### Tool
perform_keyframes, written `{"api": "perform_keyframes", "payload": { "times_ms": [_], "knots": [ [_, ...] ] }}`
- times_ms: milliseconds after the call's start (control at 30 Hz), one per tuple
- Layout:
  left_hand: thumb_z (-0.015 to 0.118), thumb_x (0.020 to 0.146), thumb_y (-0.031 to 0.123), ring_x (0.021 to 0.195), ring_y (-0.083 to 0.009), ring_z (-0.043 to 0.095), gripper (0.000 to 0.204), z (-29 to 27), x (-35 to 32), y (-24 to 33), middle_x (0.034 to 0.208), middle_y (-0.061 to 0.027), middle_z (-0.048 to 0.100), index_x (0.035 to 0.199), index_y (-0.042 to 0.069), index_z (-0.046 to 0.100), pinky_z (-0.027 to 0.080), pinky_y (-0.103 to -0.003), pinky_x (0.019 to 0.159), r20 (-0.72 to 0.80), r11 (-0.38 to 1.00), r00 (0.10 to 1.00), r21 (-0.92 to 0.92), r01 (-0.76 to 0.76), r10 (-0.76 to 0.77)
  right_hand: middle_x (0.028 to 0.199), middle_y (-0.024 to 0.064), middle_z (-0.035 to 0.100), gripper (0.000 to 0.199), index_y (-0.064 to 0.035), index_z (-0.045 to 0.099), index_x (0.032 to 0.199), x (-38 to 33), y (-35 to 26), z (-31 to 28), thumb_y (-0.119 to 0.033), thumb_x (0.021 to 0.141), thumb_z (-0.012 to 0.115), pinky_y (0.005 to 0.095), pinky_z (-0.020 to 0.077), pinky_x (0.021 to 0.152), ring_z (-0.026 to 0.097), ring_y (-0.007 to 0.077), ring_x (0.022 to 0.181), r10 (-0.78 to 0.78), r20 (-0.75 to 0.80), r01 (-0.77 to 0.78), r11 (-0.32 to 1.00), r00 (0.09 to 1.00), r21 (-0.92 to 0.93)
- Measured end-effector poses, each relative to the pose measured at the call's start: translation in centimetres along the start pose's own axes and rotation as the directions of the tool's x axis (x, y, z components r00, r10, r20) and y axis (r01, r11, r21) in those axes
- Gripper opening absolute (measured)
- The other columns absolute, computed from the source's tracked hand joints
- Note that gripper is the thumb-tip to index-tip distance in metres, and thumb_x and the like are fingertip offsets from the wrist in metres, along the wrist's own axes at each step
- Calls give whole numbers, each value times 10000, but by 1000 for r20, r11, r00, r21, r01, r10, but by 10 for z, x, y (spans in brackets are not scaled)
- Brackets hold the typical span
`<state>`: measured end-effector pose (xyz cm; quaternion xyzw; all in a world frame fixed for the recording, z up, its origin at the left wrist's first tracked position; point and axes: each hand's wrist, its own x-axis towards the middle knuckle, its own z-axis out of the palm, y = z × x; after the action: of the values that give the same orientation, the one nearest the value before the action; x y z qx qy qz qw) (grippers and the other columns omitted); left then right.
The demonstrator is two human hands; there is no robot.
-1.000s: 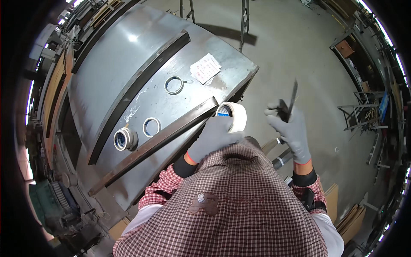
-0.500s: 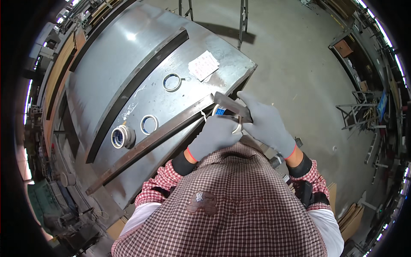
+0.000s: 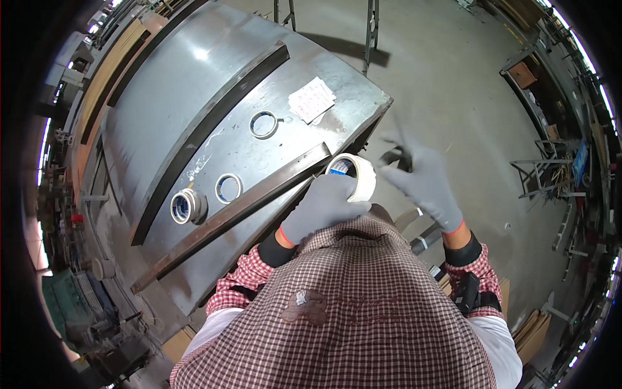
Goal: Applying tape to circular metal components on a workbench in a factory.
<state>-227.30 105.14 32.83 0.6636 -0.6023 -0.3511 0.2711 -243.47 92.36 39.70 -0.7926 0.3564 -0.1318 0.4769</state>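
My left hand [image 3: 326, 206], in a grey glove, is closed on a wide roll of cream tape [image 3: 367, 179] with blue print inside its core. To its right, apart from the roll, my gloved right hand [image 3: 424, 185] is raised with bent fingers. Something dark [image 3: 396, 157] shows between its fingers and thumb, too smeared by motion to name. Beside my left hand a long brown metal bar [image 3: 236, 214] lies along the near edge of the metal table [image 3: 265, 172]. Two thin tape rings [image 3: 264, 125] lie flat behind it, next to a stack of tape rolls [image 3: 184, 206].
A curved dark metal strip [image 3: 207, 129] lies across the table. Several white paper slips [image 3: 311, 100] rest near its right corner. Dark metal stand legs [image 3: 371, 35] rise from the floor beyond. Shelving [image 3: 528, 81] and a metal frame [image 3: 541, 168] stand at right.
My right hand has pulled away to the right from my left; the flat dark metal piece it gripped between them no longer shows clearly. The tape roll in my left hand is now mostly uncovered.
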Motion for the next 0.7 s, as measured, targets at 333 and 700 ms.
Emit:
{"api": "perform_keyframes", "payload": {
  "times_ms": [333, 700],
  "knots": [
    [697, 782, 347, 756, -253, 663, 319, 3, 1, 2, 809, -104, 691, 901, 52, 716, 509, -362, 728, -118, 984, 983, 129, -125, 140, 922, 177, 668, 583, -66, 489, 1309, 2, 13, 35, -98, 746, 637, 418, 523, 735, 652, 364, 841, -332, 93, 340, 848, 939, -408],
    [773, 741, 303, 685, -169, 622, 349, -18, 1, 23, 755, -74, 665, 921, 13, 703, 490, -297, 677, 99, 997, 995, -76, 7, 0, 832, 85, 640, 585, -35, 487, 1308, 14, 17, 12, -78, 745, 643, 306, 483, 601, 586, 186, 636, -234, 19, 232, 941, 972, -248]
  ]
}}
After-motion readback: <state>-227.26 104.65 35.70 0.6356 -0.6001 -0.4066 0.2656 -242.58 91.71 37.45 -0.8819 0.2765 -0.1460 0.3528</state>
